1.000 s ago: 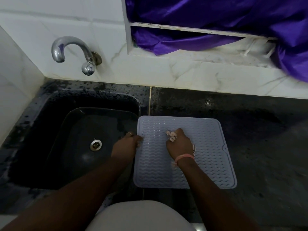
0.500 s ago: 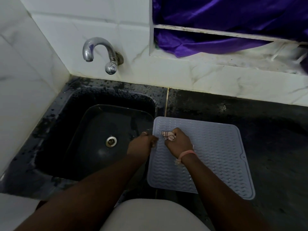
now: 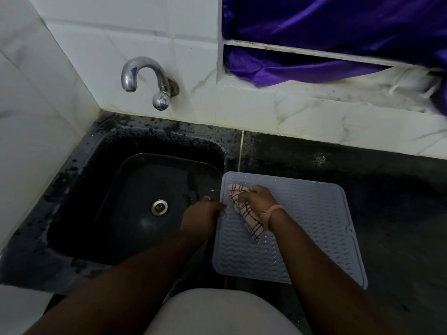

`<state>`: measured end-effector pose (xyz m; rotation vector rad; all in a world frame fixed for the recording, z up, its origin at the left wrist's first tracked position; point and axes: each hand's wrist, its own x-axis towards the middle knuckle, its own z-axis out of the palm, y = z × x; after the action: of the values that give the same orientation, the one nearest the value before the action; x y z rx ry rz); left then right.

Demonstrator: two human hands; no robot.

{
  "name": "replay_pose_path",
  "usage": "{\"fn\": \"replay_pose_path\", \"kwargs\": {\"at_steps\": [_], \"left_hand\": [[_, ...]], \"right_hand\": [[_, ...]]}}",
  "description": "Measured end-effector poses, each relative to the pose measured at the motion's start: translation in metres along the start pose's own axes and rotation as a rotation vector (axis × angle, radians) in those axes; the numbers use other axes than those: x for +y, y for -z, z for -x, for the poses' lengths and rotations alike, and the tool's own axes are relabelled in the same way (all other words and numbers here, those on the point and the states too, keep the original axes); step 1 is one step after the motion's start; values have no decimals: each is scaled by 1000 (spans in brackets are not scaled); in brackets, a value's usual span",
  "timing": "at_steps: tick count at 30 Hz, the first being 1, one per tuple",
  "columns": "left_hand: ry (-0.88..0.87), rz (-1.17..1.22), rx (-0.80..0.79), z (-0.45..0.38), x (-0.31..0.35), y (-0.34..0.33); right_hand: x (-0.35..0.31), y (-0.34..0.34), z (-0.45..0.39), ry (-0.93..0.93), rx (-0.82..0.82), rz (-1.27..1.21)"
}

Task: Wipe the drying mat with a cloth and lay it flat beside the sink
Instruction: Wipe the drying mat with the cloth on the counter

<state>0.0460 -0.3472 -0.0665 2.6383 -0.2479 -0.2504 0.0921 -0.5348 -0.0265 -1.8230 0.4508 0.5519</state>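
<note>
Wiping is under way: the right hand (image 3: 255,201) grips the cloth (image 3: 244,213) against the mat (image 3: 314,226), which lies flat on the counter (image 3: 399,201) just right of the sink (image 3: 145,189). The left hand (image 3: 200,217) seems to pinch the mat's edge beside the cloth, though shadow obscures its fingers. Next, I judge, strokes should run away from that pinned edge, across the unwiped right side.

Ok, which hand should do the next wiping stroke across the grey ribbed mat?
Right. The right hand already grips the checked pink cloth on the grey ribbed silicone mat, while the left hand holds the mat's edge nearest the black sink.
</note>
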Motion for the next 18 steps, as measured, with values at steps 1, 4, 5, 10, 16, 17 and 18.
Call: {"fn": "replay_pose_path", "kwargs": {"at_steps": [1,4,5,10,16,17,18], "left_hand": [[-11,-25,-5,0,-1,0],[-56,-65,-22,3,-5,-5],[-70,-79,-18,3,-6,-6],[-72,-100,38,5,2,-11],[94,104,57,3,8,-15],[95,95,65,3,9,-16],[94,93,65,4,10,-17]], "right_hand": [[2,9,1,-20,16,-40],[9,46,9,-42,110,-65],[11,61,12,-52,151,-58],[36,146,34,-122,386,-55],[77,203,53,-99,743,9],[79,206,56,-92,811,48],[80,206,58,-83,872,95]]}}
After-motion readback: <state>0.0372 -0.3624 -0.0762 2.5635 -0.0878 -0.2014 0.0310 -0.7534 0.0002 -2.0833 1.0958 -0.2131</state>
